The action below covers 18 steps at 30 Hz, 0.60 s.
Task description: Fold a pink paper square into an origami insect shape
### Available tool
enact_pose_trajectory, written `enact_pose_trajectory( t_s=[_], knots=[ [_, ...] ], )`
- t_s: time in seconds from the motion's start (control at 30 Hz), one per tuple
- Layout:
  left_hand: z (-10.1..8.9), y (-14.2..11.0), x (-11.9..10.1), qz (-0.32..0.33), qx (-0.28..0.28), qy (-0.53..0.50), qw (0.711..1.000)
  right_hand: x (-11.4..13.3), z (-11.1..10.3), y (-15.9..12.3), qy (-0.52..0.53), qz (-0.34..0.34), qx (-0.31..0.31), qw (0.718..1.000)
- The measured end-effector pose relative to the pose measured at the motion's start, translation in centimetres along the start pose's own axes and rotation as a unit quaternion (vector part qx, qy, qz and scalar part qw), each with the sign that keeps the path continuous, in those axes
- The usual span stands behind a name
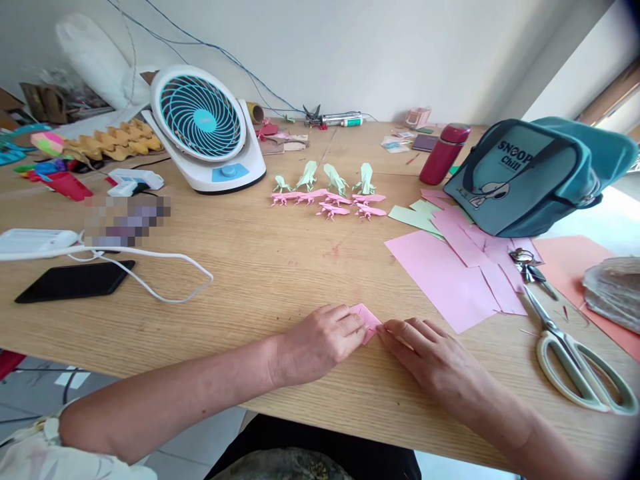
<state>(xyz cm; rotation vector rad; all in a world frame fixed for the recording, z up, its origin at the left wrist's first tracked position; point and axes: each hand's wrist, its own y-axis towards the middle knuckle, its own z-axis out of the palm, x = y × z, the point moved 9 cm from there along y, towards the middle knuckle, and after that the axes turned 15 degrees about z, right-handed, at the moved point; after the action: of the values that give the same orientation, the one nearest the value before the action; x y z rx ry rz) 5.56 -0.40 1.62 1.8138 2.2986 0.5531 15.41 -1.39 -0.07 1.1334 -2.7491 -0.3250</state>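
Left hand: lower middle of the frame, fingers bent and close together, pressing down on the small pink folded paper (369, 320). That's the left hand (327, 340), coming in from the lower left.
Right hand: the right hand (425, 343) is just right of it, fingers loosely curled, tips touching the paper's right corner. Can't tell if it's actually pinching it.
Folded paper: on the wooden table (250, 267), a bit below and right of center, partly hidden by the left fingers.
Finished-looking figures: green paper figures (335, 179) in a row at upper center, pink paper figures (333, 210) right in front of them.
Paper stock: big pink sheet (445, 280) right of center, with pink strips (463, 240) and green strips (417, 219) above it.
Cutting gear: scissors (575, 363) at lower right, blades pointing up-left, keys (530, 267) near the tips.
Back of table: fan (205, 123) upper left, red bottle (445, 155) and teal bag (530, 177) upper right.
Left side: black phone-like slab (75, 281) beside a white cable (170, 297).
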Motion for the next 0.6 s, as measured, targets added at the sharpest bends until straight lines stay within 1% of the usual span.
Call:
enact_pose_trajectory(
  t_s=[0.1,0.2,0.37,0.47,0.6],
  knots=[
    [0.1,0.0,-0.5,0.024,-0.004,0.032,0.999,0.3,-0.2,0.0,-0.013,0.0,-0.017,1.0],
    [0.4,-0.2,-0.6,0.03,0.011,0.044,0.999,0.3,-0.1,0.1,0.0,0.002,-0.01,1.0],
    [1.2,-0.1,-0.8,0.01,0.055,0.058,0.997,0.1,-0.1,-0.1,0.028,0.013,-0.018,0.999],
    [1.4,0.2,-1.2,-0.001,0.064,0.065,0.996,0.2,0.2,-0.5,0.019,0.021,-0.019,0.999],
    [1.5,0.5,-1.4,-0.018,0.058,0.066,0.996,0.2,0.6,-0.7,0.001,0.031,-0.019,0.999]
  ],
)
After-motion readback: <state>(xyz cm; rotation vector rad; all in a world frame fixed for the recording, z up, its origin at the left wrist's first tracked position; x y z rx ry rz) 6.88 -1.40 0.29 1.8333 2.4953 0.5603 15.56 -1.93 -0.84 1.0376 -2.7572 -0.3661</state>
